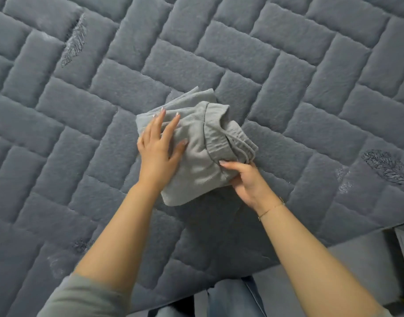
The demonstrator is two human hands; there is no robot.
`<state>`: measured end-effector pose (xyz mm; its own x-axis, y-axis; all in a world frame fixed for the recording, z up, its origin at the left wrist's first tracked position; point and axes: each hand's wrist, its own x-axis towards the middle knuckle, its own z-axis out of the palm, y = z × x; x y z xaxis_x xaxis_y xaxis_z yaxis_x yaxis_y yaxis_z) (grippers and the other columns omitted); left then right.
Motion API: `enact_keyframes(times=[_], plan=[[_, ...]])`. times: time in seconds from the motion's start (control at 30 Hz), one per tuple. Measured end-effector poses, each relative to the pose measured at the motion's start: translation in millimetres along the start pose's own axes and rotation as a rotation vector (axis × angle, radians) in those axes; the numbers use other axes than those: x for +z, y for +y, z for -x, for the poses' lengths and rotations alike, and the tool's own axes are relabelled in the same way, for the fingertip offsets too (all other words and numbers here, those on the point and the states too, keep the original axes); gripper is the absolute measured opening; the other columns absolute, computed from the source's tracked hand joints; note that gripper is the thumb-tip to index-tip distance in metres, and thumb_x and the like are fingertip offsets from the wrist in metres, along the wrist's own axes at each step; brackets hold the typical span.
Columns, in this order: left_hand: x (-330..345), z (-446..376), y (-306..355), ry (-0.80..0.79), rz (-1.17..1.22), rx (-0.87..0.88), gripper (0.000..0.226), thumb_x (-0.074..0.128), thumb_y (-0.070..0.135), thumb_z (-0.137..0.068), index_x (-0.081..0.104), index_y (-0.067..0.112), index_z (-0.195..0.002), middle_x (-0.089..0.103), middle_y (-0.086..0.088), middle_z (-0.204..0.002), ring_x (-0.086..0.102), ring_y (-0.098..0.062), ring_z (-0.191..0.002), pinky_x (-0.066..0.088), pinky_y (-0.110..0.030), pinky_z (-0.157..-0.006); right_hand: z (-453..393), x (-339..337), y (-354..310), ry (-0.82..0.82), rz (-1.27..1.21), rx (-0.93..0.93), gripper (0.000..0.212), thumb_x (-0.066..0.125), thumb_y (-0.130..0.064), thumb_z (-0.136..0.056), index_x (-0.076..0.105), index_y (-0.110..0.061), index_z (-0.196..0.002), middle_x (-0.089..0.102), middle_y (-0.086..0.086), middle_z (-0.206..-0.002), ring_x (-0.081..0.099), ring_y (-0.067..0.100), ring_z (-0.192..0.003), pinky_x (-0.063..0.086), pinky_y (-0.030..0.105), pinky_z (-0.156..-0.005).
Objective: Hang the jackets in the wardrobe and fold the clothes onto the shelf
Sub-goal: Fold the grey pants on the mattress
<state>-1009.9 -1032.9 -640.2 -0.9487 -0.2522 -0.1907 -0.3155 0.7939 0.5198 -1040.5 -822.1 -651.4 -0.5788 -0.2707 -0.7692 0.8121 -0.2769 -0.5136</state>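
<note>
On a quilted grey bed (288,65), the left hand (158,148) presses flat on folded grey sweatpants (196,154) while the right hand (246,179) grips the near-right edge by the waistband, directly ahead.

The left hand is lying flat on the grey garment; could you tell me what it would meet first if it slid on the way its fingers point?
Only more of the folded grey garment under the left hand, then probably the quilted cover.

One folded grey garment (196,152), two hands, one quilted blanket (288,65).
</note>
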Motion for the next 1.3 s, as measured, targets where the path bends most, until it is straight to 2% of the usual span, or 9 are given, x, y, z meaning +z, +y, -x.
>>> enact_keyframes(times=[0.1, 0.3, 0.53, 0.67, 0.77, 0.93, 1.07, 1.17, 1.3], plan=[[11, -11, -15, -0.148, -0.157, -0.044, 0.056, 0.042, 0.052, -0.100, 0.030, 0.036, -0.152, 0.014, 0.003, -0.165, 0.007, -0.019, -0.151, -0.001, -0.049, -0.119, -5, -3, 7, 0.193, -0.025, 0.107, 0.042, 0.065, 0.009, -0.083, 0.060, 0.005, -0.125, 0.074, 0.012, -0.102, 0.070, 0.026, -0.096, 0.056, 0.038, -0.085], [5, -57, -28, -0.116, -0.081, -0.080, 0.046, 0.052, 0.055, -0.095, 0.052, 0.032, -0.135, 0.050, 0.003, -0.138, 0.037, -0.020, -0.133, 0.010, -0.046, -0.114, 12, 10, 32, 0.458, 0.022, -0.151, 0.038, 0.077, -0.005, -0.081, 0.060, -0.015, -0.114, 0.072, 0.004, -0.109, 0.070, 0.014, -0.100, 0.055, 0.023, -0.085], [-33, -77, -47, -0.007, 0.216, 0.016, 0.022, 0.059, 0.041, -0.091, 0.063, 0.020, -0.083, 0.053, 0.021, -0.084, 0.051, 0.002, -0.078, 0.042, -0.015, -0.077, 25, 24, 36, 0.449, 0.022, -0.266, 0.020, 0.071, -0.017, -0.090, 0.064, -0.020, -0.109, 0.073, -0.004, -0.108, 0.068, 0.008, -0.103, 0.051, 0.016, -0.083], [-21, -82, -54, -0.098, -0.008, -0.017, 0.020, 0.064, 0.044, -0.091, 0.066, 0.024, -0.095, 0.057, 0.008, -0.100, 0.054, -0.016, -0.095, 0.038, -0.035, -0.090, 22, 28, 39, 0.677, -0.075, -0.130, 0.032, 0.074, -0.014, -0.087, 0.056, -0.012, -0.114, 0.068, 0.005, -0.111, 0.066, 0.011, -0.098, 0.052, 0.022, -0.085], [-13, -93, -44, -0.182, -0.085, -0.016, 0.050, 0.053, 0.067, -0.086, 0.055, 0.033, -0.123, 0.051, 0.003, -0.130, 0.044, -0.020, -0.124, 0.024, -0.044, -0.108, 35, 36, 56, 0.875, -0.185, -0.042, 0.046, 0.079, -0.018, -0.082, 0.047, -0.017, -0.116, 0.061, -0.001, -0.101, 0.060, 0.007, -0.087, 0.049, 0.029, -0.086], [-16, -106, -28, -0.486, 0.045, -0.153, 0.100, 0.058, 0.092, -0.051, 0.040, 0.040, -0.134, 0.046, 0.010, -0.135, 0.043, -0.015, -0.127, 0.035, -0.036, -0.106, 41, 56, 82, 0.490, -0.358, 0.170, 0.077, 0.083, -0.038, -0.071, 0.044, -0.016, -0.134, 0.066, -0.003, -0.121, 0.061, 0.012, -0.113, 0.046, 0.038, -0.105], [-24, -92, -19, -0.634, 0.162, -0.249, 0.089, 0.070, 0.085, -0.052, 0.051, 0.036, -0.124, 0.060, 0.020, -0.114, 0.058, -0.006, -0.104, 0.043, -0.026, -0.088, 21, 61, 76, 0.416, -0.275, 0.061, 0.069, 0.081, -0.038, -0.078, 0.049, -0.021, -0.137, 0.066, -0.005, -0.126, 0.063, 0.012, -0.115, 0.047, 0.039, -0.106], [-32, -71, -16, -0.606, 0.328, -0.312, 0.050, 0.077, 0.068, -0.067, 0.070, 0.033, -0.102, 0.075, 0.017, -0.088, 0.071, -0.003, -0.080, 0.052, -0.013, -0.062, 26, 48, 68, 0.427, -0.208, -0.052, 0.050, 0.077, -0.042, -0.083, 0.062, -0.024, -0.127, 0.072, -0.007, -0.116, 0.068, 0.009, -0.106, 0.053, 0.038, -0.099], [-63, -15, -3, -0.571, 0.561, -0.434, 0.036, 0.075, 0.056, -0.077, 0.076, 0.024, -0.095, 0.077, 0.000, -0.088, 0.075, -0.018, -0.081, 0.058, -0.030, -0.066, 82, 30, 53, 0.439, -0.030, -0.209, 0.033, 0.068, -0.046, -0.089, 0.068, -0.024, -0.114, 0.075, -0.007, -0.106, 0.070, 0.009, -0.101, 0.055, 0.039, -0.096]])
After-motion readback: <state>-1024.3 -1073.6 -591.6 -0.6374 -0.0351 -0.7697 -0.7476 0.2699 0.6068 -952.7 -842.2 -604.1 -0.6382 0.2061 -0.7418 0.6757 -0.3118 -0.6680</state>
